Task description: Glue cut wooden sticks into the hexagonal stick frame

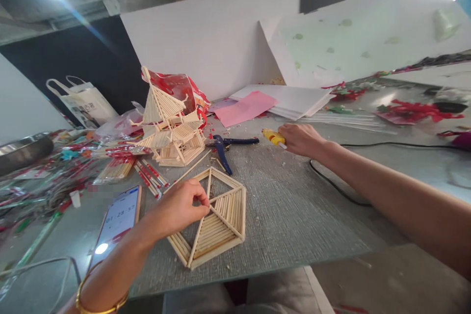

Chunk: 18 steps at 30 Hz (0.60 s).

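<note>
A hexagonal frame of thin wooden sticks (221, 228) lies flat near the table's front edge. Two of its triangular sections are filled with rows of sticks; others are open. My left hand (186, 206) is over the frame's left side, thumb and finger pinched together at its centre. Whatever lies between those fingertips is too small or hidden to make out. Off to the right, my right hand (300, 138) is closed around a yellow hot glue gun (274, 138), held just above the table with its nozzle pointing left.
Behind the frame stand a tiered stick pagoda (167, 130) and blue-handled cutters (222, 152). A phone (119, 223) showing a timer lies left, near bundled sticks (147, 176). A black cord (338, 191) runs right. Pink paper (245, 108) and white boards (290, 100) lie at the back.
</note>
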Each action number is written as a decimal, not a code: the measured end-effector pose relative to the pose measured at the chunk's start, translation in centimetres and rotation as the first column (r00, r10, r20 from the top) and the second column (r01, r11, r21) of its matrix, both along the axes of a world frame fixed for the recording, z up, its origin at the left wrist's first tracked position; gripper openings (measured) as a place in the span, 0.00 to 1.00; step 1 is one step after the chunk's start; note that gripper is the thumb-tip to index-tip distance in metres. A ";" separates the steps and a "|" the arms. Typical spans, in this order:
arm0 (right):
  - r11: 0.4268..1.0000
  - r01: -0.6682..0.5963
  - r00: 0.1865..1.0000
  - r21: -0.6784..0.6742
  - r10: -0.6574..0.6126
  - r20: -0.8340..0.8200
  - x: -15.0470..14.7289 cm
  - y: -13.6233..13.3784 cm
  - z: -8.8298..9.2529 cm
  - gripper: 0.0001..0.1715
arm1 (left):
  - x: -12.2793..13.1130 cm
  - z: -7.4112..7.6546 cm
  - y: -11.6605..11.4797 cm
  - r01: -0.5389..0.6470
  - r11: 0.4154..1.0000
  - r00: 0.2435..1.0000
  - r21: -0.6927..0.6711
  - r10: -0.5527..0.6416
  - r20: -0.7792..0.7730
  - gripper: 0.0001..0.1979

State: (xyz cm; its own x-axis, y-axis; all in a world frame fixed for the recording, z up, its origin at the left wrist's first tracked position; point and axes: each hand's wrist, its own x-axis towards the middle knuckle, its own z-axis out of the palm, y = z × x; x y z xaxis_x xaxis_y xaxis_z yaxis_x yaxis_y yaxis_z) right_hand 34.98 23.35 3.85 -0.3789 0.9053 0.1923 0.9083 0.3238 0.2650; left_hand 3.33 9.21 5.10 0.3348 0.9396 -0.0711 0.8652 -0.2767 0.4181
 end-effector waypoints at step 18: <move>0.995 -0.076 0.997 -0.060 0.074 -0.029 -0.5 -0.4 0.1 0.11 | 1.2 0.1 0.4 0.132 0.991 0.960 0.030 -0.120 -0.252 0.09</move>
State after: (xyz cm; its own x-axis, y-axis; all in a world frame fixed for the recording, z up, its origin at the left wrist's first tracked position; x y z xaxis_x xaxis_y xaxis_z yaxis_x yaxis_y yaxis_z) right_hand 34.51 22.95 3.94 -0.4413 0.8849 0.1488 0.8875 0.4058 0.2184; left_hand 4.56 9.65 5.20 0.4279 0.8952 -0.1246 0.8972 -0.4041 0.1782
